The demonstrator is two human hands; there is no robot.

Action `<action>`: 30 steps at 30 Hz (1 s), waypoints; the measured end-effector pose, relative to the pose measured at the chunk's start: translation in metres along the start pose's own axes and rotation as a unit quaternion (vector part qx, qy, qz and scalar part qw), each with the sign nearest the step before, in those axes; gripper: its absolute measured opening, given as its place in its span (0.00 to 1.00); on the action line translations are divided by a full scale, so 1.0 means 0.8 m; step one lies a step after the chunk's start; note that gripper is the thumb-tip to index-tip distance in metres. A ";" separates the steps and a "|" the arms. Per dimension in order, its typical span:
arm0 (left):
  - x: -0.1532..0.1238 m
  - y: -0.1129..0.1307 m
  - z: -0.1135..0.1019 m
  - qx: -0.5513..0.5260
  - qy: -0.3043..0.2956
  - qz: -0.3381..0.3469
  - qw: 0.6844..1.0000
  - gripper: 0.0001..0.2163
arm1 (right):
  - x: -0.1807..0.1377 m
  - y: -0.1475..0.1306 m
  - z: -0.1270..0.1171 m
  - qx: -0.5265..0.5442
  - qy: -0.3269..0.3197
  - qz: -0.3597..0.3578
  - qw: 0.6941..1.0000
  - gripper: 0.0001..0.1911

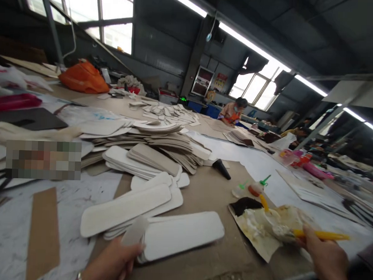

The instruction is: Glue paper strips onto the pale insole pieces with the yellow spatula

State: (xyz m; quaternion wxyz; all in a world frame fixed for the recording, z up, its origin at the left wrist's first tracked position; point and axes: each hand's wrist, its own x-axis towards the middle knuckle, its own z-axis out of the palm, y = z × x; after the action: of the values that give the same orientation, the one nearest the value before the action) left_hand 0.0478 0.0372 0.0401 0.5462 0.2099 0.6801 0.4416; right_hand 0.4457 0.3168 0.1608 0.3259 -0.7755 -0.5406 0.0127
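1. Left edge of the tabletop (pixel 209 190): a brown cardboard strip (pixel 44 229) lies flat on white sheeting, long axis running away from the viewer.
2. Left hand (pixel 115 262): closed around the near end of a pale insole blank (pixel 134 232), thumb on top. The blank points up and away to the right. It sits at the near end of a short stack of flat white blanks (pixel 180 233).
3. Stack orientation: the long axis runs left to right, rising slightly toward the right; further blanks (pixel 126 207) fan out just behind it.
4. Handling judgement: the blanks look light, thin and fairly stiff, likely board. One should lift easily by an end pinch; the smooth faces may slide against each other.
5. Centre rear: large heap of similar grey and white pieces (pixel 155 151). A black nozzle-like object (pixel 221 169) lies apart to its right.
6. Right of centre: a glue-smeared scrap sheet (pixel 263 228) with small bottles (pixel 255 187) behind it.
7. Right hand (pixel 326 255): fingers wrapped around a yellow brush handle (pixel 320 234), which lies roughly horizontal, working end on the scrap sheet.
8. Far background: another person (pixel 235 111) works at the same tabletop.
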 end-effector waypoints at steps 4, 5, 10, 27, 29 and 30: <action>-0.001 0.007 -0.003 -0.018 0.011 -0.027 0.999 0.16 | -0.088 -0.043 0.004 0.233 -0.095 0.032 0.967 0.16; -0.002 0.009 -0.004 -0.024 0.011 -0.030 0.999 0.16 | -0.118 -0.056 0.009 0.333 -0.135 0.044 0.932 0.19; -0.009 0.015 -0.006 -0.039 0.004 -0.026 0.999 0.15 | -0.272 -0.127 0.043 0.432 -0.361 0.009 0.826 0.21; -0.008 0.016 -0.011 -0.042 -0.013 -0.023 0.999 0.09 | -0.358 -0.167 0.065 0.368 -0.400 -0.115 0.832 0.20; -0.008 0.016 -0.010 -0.041 -0.008 -0.022 0.999 0.09 | -0.355 -0.162 0.070 0.340 -0.382 -0.164 0.843 0.18; -0.008 0.015 -0.010 -0.041 -0.006 -0.021 0.999 0.09 | -0.348 -0.157 0.072 0.318 -0.354 -0.195 0.857 0.18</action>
State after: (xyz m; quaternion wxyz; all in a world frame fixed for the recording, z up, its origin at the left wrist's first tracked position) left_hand 0.0401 0.0360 0.0539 0.5675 0.1752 0.6627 0.4562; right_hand 0.2041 0.1345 0.0882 0.3372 -0.4515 -0.7258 0.3946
